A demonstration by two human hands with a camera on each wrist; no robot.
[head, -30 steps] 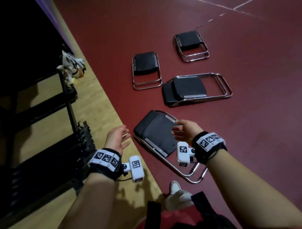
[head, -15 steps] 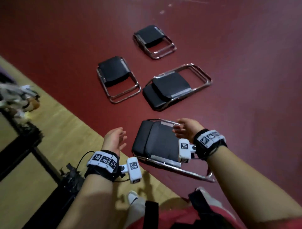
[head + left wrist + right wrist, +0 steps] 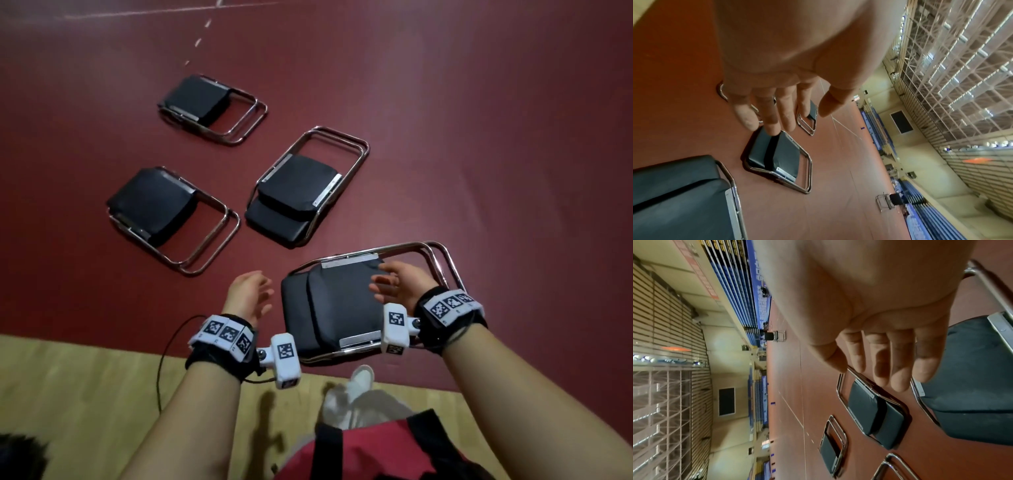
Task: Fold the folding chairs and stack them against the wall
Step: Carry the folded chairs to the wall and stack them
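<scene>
**Chrome-and-vinyl folding chairs: four flat on the floor, none yet at the wall**

Item 1, near chair [image 3: 339,305]: black padded seat, chrome tube frame [image 3: 442,260], folded flat on the red floor [image 3: 479,137] with one side just beside the floor's edge where the wood strip [image 3: 85,394] begins. Nothing grips it.

Items 2–4, far chairs [image 3: 294,192], [image 3: 161,212], [image 3: 205,102]: folded, laid flat and apart from one another further out on the red floor. No wall is seen in the head view.

Left hand [image 3: 248,298]: held open above the floor just left of the near chair, fingers relaxed, nothing held.

Right hand [image 3: 399,286]: held open over the seat's far right part, fingers [image 3: 898,366] spread and slack; contact with the pad cannot be told.

Step judged in hand: the near chair is to be picked up.

Handling notes: the frame tubes should be gripped, not the pad, which would probably give and slip. One hand is best set on each long side rail so the load is balanced. The two halves should be kept pressed together, since a loose frame may swing open and pinch fingers. The chair should be raised on edge before it is carried.
</scene>
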